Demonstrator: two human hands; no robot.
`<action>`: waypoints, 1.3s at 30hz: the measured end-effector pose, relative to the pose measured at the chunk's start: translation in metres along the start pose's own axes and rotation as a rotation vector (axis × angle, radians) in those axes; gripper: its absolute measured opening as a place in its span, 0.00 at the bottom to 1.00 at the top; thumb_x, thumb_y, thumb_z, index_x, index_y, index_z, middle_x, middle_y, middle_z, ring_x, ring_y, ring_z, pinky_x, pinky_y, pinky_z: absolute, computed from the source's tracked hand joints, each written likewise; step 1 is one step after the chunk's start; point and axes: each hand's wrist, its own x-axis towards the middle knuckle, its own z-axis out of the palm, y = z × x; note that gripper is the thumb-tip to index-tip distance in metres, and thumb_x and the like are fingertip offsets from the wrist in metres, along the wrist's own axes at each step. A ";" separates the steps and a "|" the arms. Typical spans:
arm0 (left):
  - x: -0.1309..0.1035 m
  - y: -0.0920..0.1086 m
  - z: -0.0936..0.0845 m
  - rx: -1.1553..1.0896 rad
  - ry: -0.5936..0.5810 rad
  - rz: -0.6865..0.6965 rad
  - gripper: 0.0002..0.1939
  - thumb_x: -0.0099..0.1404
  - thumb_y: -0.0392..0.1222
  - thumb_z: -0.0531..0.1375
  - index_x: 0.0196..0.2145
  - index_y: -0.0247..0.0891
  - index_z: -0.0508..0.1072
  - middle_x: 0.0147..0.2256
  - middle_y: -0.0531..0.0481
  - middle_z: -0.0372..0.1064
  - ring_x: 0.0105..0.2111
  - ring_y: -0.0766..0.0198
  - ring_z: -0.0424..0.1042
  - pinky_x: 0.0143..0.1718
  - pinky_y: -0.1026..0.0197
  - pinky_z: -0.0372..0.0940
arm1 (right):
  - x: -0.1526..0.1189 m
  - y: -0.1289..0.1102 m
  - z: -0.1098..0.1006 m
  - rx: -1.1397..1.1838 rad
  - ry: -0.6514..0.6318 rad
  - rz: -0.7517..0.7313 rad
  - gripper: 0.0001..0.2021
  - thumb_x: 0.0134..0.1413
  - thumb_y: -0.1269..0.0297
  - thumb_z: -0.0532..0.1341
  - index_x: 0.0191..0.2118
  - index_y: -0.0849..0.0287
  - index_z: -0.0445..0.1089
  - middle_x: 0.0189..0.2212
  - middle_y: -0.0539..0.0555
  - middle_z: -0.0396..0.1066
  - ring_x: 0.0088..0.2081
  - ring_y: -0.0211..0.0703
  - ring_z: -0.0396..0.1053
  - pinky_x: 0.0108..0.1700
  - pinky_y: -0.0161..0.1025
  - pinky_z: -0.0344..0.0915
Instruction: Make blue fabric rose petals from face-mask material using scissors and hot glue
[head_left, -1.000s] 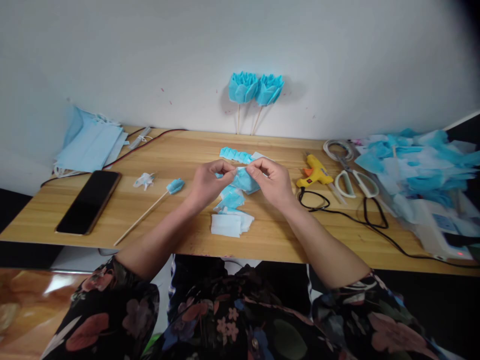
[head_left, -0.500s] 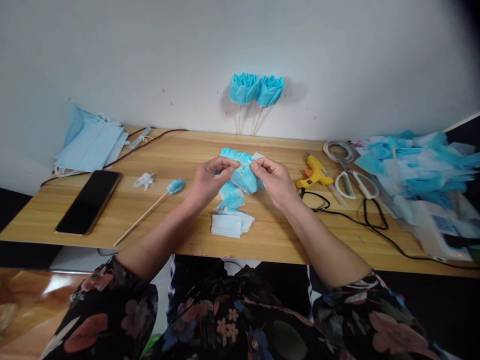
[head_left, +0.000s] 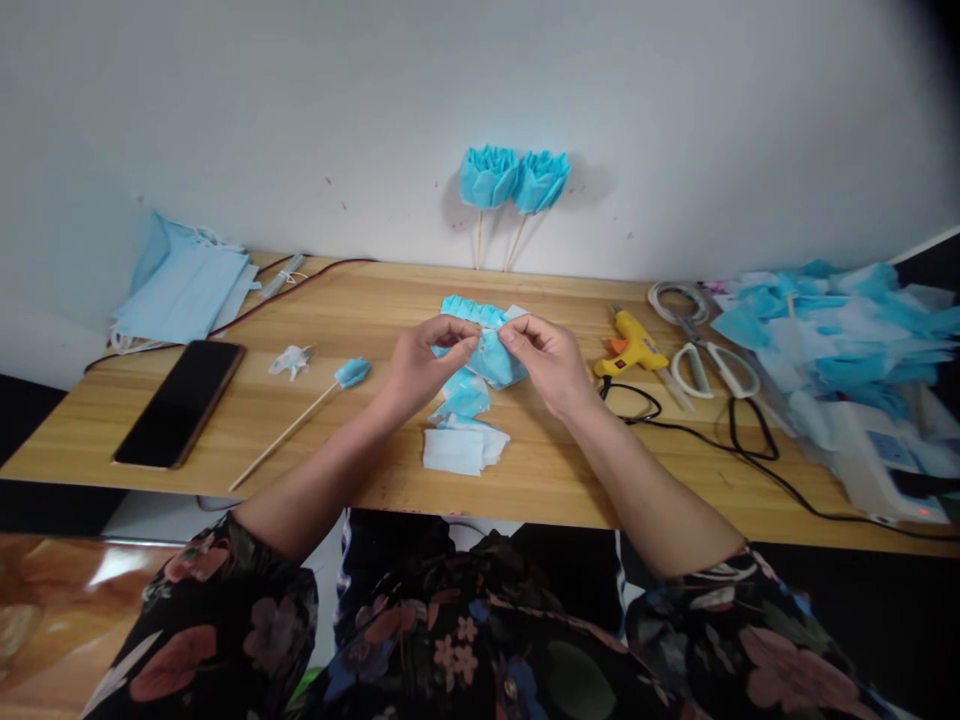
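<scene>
Over the middle of the table, my left hand (head_left: 442, 355) and my right hand (head_left: 544, 360) face each other in a pinch. Between their fingertips is the upper edge of a piece of blue mask fabric (head_left: 499, 365), which hangs down below the fingers. Part of it is hidden by the hands. A pleated blue strip (head_left: 469, 310) lies just behind my hands. Nearer to me are loose blue fabric pieces (head_left: 461, 395) and pale cut pieces (head_left: 454, 450). Left of my left hand lies a stick with a small blue bud (head_left: 352, 372) at its tip.
Two blue fabric flowers (head_left: 489, 178) on sticks lean against the wall. On the left are face masks (head_left: 184, 285), a phone (head_left: 180, 405) and a crumpled white scrap (head_left: 290, 362). On the right lie a yellow glue gun (head_left: 634, 345), scissors (head_left: 712, 368), a cord and a blue fabric pile (head_left: 847, 320).
The fabric between my hands has shifted slightly, and a pale edge now shows between the fingertips. Both hands stay in nearly the same place, still pinching.
</scene>
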 end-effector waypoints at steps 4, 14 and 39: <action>0.000 0.001 -0.001 0.053 -0.056 -0.048 0.05 0.63 0.41 0.62 0.33 0.37 0.76 0.33 0.50 0.76 0.35 0.66 0.71 0.41 0.61 0.65 | 0.000 0.001 0.000 -0.030 0.001 -0.018 0.16 0.53 0.49 0.66 0.28 0.57 0.71 0.22 0.46 0.61 0.26 0.34 0.54 0.28 0.35 0.53; 0.001 -0.001 -0.001 -0.030 -0.144 -0.123 0.08 0.64 0.45 0.62 0.33 0.37 0.74 0.33 0.51 0.74 0.33 0.66 0.69 0.39 0.61 0.63 | 0.000 0.000 0.000 -0.048 -0.002 -0.022 0.16 0.53 0.50 0.66 0.28 0.57 0.70 0.22 0.46 0.61 0.26 0.34 0.54 0.29 0.36 0.53; 0.002 -0.004 0.000 -0.234 -0.106 -0.148 0.14 0.63 0.43 0.64 0.45 0.38 0.70 0.33 0.52 0.74 0.33 0.67 0.72 0.36 0.63 0.65 | -0.001 0.002 -0.002 -0.070 -0.004 -0.057 0.17 0.56 0.47 0.65 0.30 0.57 0.71 0.23 0.47 0.61 0.26 0.35 0.55 0.29 0.36 0.52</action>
